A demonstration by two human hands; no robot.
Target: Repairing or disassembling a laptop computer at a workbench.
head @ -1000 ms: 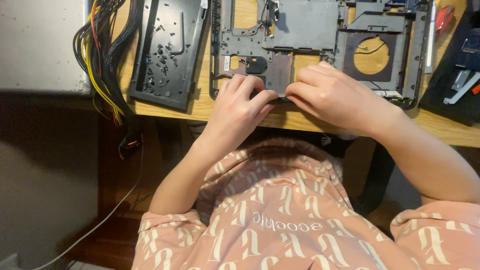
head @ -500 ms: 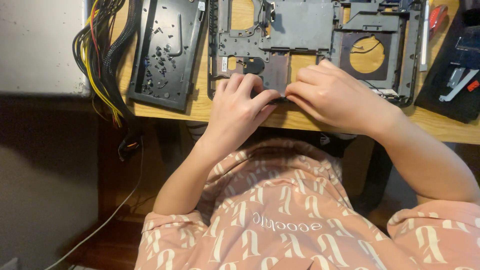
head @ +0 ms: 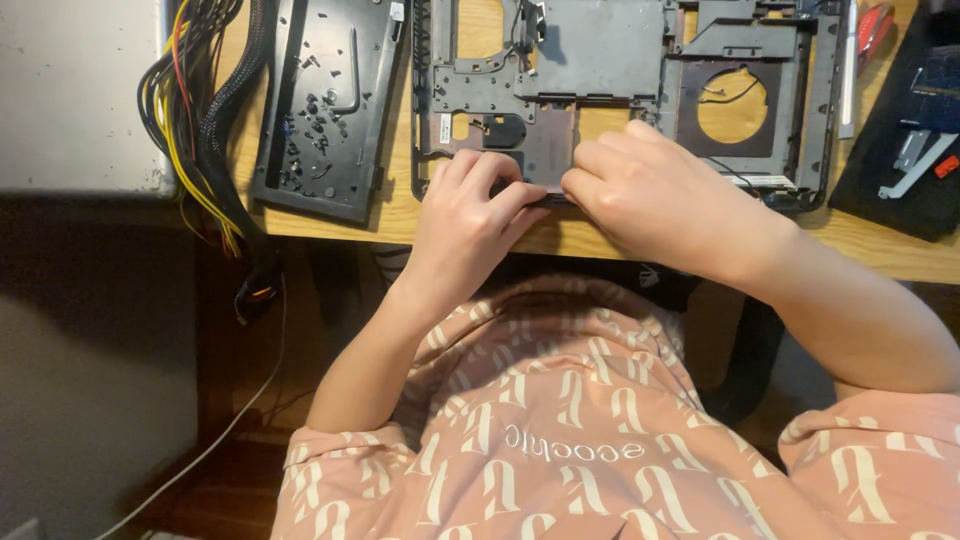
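Head view: hands [head: 560, 205] on laptop chassis [head: 600, 60], wooden desk [head: 900, 255].

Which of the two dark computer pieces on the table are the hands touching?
The big grey frame with the round hole; the black panel beside the wires lies untouched.

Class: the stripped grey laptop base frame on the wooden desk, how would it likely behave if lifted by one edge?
The laptop base frame is thin with large cut-outs, so it would probably flex and feel light. It lies flat and angular, so it is unlikely to roll. Both hands, left hand and right hand, work its near edge.
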